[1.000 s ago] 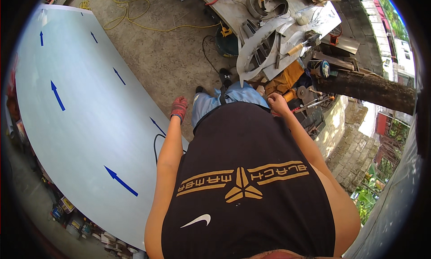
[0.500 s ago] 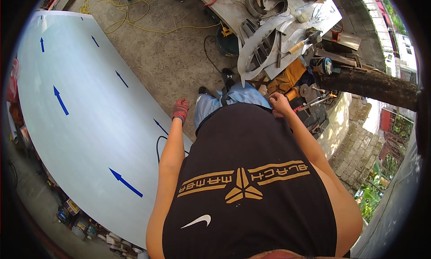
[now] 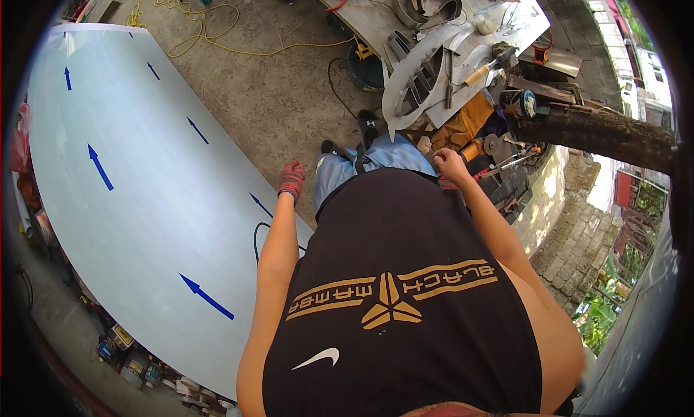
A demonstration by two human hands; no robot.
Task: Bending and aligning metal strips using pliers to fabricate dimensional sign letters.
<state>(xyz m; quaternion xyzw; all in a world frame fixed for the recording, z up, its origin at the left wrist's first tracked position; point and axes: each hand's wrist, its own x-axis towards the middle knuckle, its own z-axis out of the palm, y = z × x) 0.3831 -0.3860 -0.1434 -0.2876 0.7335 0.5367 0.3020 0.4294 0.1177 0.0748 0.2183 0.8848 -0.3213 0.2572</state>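
My left hand [image 3: 291, 178], in a red knitted glove, hangs curled beside the edge of a large pale-blue sheet [image 3: 137, 200] marked with blue arrows. Nothing shows in its fingers. My right hand [image 3: 450, 164] is bare and held close to my waist, with fingers drawn together. A bit of red cloth [image 3: 448, 183] shows just below that hand, partly hidden by my black shirt; I cannot tell whether the hand grips it.
Ahead on the right, a worktable [image 3: 361, 15] carries curved metal strips [image 3: 426, 8], a cut metal shape [image 3: 405, 102] and a hammer-like tool [image 3: 481, 73]. An angle grinder [image 3: 477, 149] lies among tools nearby. A yellow cord [image 3: 289, 48] crosses the concrete floor [image 3: 253, 77].
The view has shifted very slightly, so the sheet and its arrows sit a little lower. Both hands keep nearly the same pose.
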